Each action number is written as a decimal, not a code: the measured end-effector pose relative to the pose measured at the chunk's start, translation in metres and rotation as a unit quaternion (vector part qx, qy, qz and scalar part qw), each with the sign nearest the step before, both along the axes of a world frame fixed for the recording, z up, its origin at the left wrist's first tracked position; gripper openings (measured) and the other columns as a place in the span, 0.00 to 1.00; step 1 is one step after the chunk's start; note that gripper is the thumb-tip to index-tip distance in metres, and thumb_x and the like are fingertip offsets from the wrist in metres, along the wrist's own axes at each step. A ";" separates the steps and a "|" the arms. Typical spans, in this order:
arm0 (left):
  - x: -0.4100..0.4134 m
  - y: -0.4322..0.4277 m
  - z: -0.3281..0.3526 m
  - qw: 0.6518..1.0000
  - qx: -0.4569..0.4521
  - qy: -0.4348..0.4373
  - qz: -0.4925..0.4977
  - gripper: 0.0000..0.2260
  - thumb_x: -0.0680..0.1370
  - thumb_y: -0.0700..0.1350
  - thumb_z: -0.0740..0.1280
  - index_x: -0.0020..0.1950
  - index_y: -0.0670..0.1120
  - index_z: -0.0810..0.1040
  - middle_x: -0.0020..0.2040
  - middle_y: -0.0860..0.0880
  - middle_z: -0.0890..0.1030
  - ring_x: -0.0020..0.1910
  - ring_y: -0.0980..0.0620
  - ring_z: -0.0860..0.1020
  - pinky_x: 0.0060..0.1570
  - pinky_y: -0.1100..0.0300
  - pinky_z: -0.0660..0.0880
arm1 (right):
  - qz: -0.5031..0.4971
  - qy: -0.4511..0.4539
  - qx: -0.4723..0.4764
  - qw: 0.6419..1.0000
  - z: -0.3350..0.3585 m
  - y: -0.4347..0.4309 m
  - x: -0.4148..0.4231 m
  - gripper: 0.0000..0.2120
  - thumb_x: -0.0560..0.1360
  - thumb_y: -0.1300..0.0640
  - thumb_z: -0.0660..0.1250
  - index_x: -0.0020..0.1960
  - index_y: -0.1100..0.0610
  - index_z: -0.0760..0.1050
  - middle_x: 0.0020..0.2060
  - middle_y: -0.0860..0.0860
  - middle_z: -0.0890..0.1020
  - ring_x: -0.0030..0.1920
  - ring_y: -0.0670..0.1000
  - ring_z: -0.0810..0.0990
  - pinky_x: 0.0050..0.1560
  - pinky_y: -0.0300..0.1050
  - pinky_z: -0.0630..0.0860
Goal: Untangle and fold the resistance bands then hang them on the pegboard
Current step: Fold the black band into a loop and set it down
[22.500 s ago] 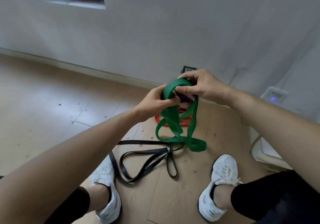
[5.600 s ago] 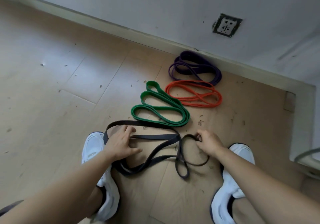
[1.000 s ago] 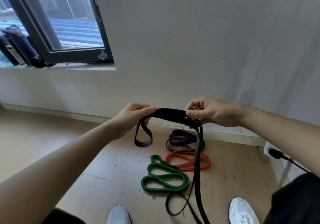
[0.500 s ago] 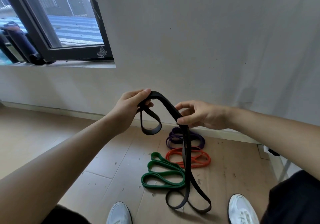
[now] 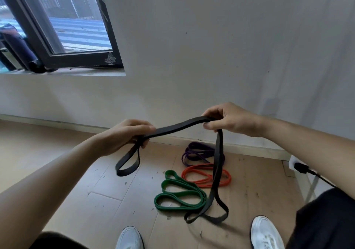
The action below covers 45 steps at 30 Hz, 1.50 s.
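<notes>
**Black band spanned between two raised grips**

The left grip (image 5: 123, 135), at the end of a forearm reaching forward, is closed with thumb and fingers round the black resistance band (image 5: 178, 126). A short loop hangs beneath it. The right grip (image 5: 230, 121), slightly higher and knuckles up, pinches the band farther along. From there a long doubled length drops to the floor (image 5: 96, 200). A green band (image 5: 173, 208), an orange band (image 5: 201, 185) and a purple band (image 5: 196, 145) lie folded there near the wall.
</notes>
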<state>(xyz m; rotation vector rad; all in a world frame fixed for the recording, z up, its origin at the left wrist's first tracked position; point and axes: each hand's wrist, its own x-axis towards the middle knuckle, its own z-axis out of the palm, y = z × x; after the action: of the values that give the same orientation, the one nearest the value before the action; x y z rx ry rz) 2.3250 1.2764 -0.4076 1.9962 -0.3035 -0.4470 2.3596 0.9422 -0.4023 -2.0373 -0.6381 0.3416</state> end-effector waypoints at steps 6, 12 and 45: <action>-0.004 -0.044 0.005 0.999 -0.004 -0.005 -0.033 0.18 0.73 0.51 0.74 0.58 0.41 0.82 0.43 0.45 0.81 0.43 0.49 0.81 0.52 0.58 0.77 | 0.015 -0.045 0.010 0.999 0.013 0.019 -0.010 0.06 0.77 0.60 0.73 0.53 0.58 0.83 0.40 0.49 0.83 0.40 0.43 0.80 0.44 0.35 0.76; -0.007 -0.081 0.011 0.997 -0.030 -0.063 -0.020 0.14 0.75 0.53 0.75 0.49 0.42 0.83 0.37 0.48 0.77 0.39 0.50 0.77 0.51 0.52 0.75 | 0.035 -0.115 -0.058 0.991 0.014 0.033 -0.011 0.06 0.74 0.59 0.76 0.50 0.56 0.82 0.40 0.54 0.84 0.36 0.43 0.78 0.38 0.36 0.73; -0.010 -0.060 0.025 0.994 -0.048 -0.093 -0.035 0.26 0.69 0.59 0.76 0.53 0.38 0.82 0.39 0.45 0.78 0.39 0.49 0.77 0.44 0.58 0.76 | 0.074 -0.007 0.029 0.997 0.028 0.022 -0.017 0.09 0.76 0.57 0.74 0.51 0.62 0.83 0.32 0.49 0.77 0.34 0.45 0.76 0.38 0.37 0.73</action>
<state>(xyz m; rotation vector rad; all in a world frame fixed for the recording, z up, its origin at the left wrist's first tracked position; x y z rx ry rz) 2.3150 1.2163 -0.3827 1.9401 -0.5021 -0.2853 2.3429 0.9644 -0.3743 -1.9432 -0.8018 0.3911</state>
